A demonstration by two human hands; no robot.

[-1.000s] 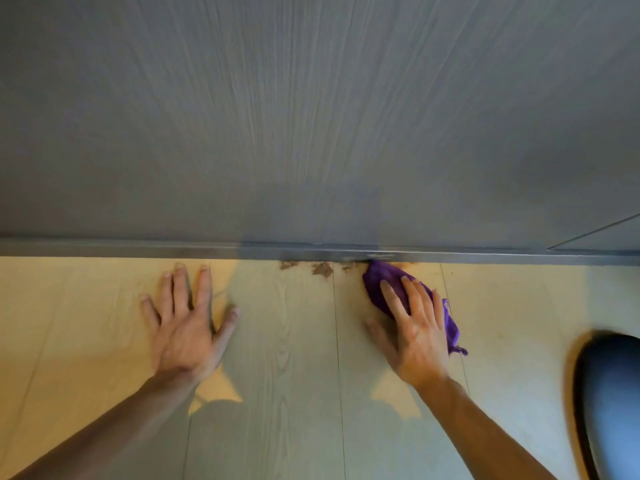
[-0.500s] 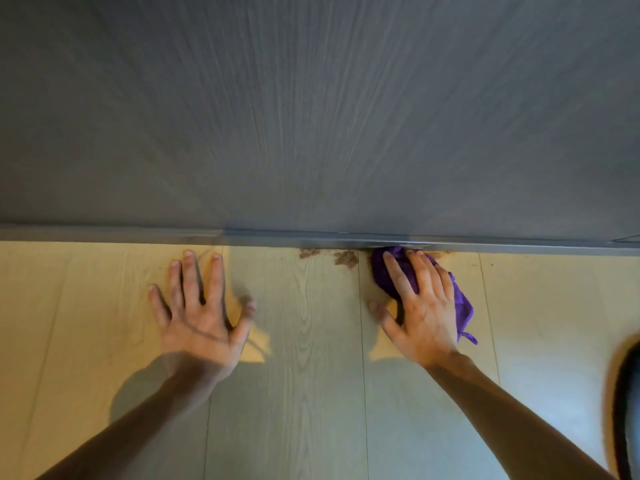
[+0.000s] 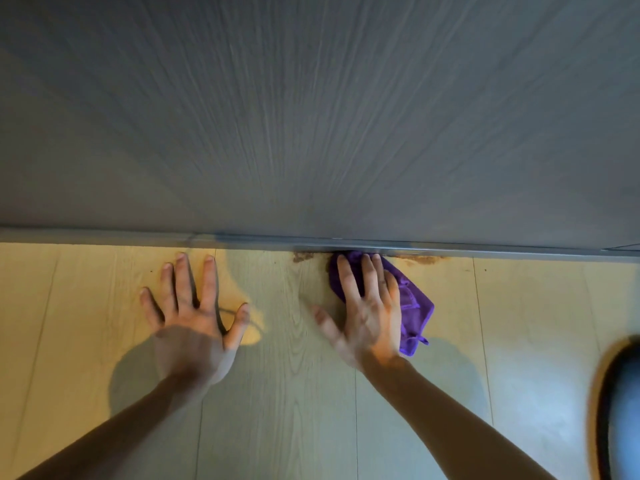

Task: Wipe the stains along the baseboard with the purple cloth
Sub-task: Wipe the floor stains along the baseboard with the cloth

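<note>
A grey baseboard [image 3: 138, 237] runs across the view where the grey wall meets the pale wood floor. Brown stains sit on the floor against it: one patch [image 3: 303, 257] left of the cloth and a longer smear [image 3: 420, 259] to its right. The purple cloth [image 3: 414, 308] lies crumpled on the floor, its top touching the baseboard. My right hand [image 3: 367, 306] presses flat on the cloth, fingers pointing at the baseboard. My left hand [image 3: 194, 317] rests flat on the floor with fingers spread, holding nothing.
A dark rounded object [image 3: 620, 410] pokes in at the right edge of the floor. The grey wood-grain wall [image 3: 311, 116] fills the upper half. Shadows of my arms fall on the floorboards.
My right hand has slid the cloth left along the baseboard, uncovering a brown smear to its right. The left stain patches now lie closer to the cloth. My left hand stays planted.
</note>
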